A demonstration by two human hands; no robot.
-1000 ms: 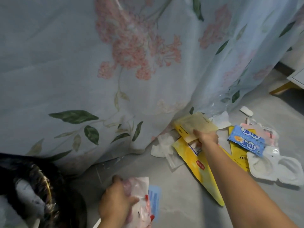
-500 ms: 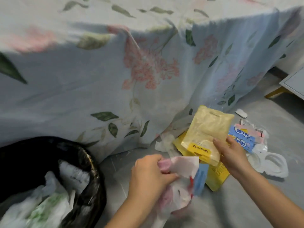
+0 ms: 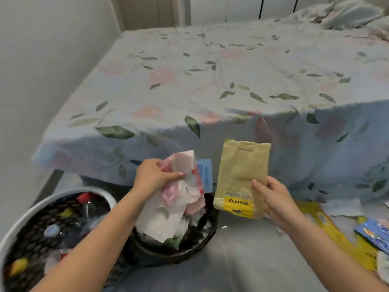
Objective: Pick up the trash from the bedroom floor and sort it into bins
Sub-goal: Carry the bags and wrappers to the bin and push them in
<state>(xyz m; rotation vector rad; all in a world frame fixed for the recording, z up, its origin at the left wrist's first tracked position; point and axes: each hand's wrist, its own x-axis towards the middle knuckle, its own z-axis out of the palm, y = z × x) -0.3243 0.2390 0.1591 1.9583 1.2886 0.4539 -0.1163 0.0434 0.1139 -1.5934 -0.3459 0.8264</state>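
Note:
My left hand [image 3: 154,178] grips a crumpled bunch of white, pink and blue wrappers [image 3: 181,192], held just above a black-lined bin [image 3: 202,239] that has paper scraps in it. My right hand [image 3: 271,197] holds a yellow packet [image 3: 240,178] upright by its right edge, to the right of that bin and above the grey floor. A white mesh basket [image 3: 25,216] at the lower left holds bottles and caps. More trash lies on the floor at the right: a yellow wrapper [image 3: 345,241] and a blue packet [image 3: 376,234].
A bed [image 3: 210,81] with a blue floral sheet fills the view ahead, its sheet hanging down to the floor behind both bins. A grey wall [image 3: 42,49] runs along the left. White cabinets [image 3: 242,7] stand beyond the bed.
The view has risen from floor level to above the bed. Both hands lifted their trash up from the floor; the left bunch now hangs over the black bin.

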